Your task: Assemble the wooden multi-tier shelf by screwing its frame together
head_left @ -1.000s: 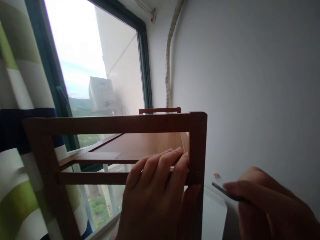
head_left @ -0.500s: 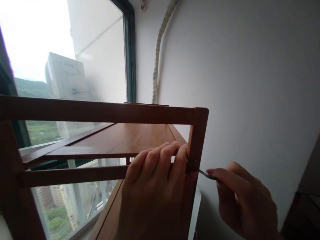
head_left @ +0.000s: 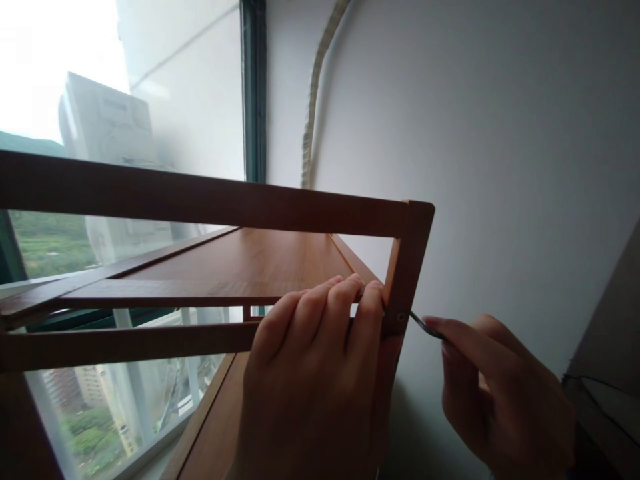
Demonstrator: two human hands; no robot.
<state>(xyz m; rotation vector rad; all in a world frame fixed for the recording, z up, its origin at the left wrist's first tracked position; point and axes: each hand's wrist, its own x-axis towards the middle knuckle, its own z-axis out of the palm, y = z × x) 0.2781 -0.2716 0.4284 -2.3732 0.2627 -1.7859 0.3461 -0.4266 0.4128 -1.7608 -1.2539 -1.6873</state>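
A brown wooden shelf unit [head_left: 270,207] fills the lower left, with a flat shelf board [head_left: 240,260] behind its end rails. My left hand [head_left: 320,367] is wrapped over the lower rail [head_left: 135,347] beside the corner post [head_left: 411,257], fingertips at the edge of the board. A round screw head [head_left: 401,317] shows on the post. To the right, my right hand [head_left: 500,387] pinches a dark, thin, bent hex key [head_left: 426,326] between thumb and finger. The key's far end meets the post's right side; its tip is hidden.
A white wall [head_left: 500,167] rises close behind and to the right of the shelf unit. On the left is a window with a dark green frame [head_left: 255,93]. A wrapped pipe [head_left: 311,113] runs down the wall. A thin black cable [head_left: 595,393] lies at the lower right.
The view has shifted, so the shelf unit's post sits further right and a little higher. My right hand and the hex key keep beside the post; my left hand stays on the rail.
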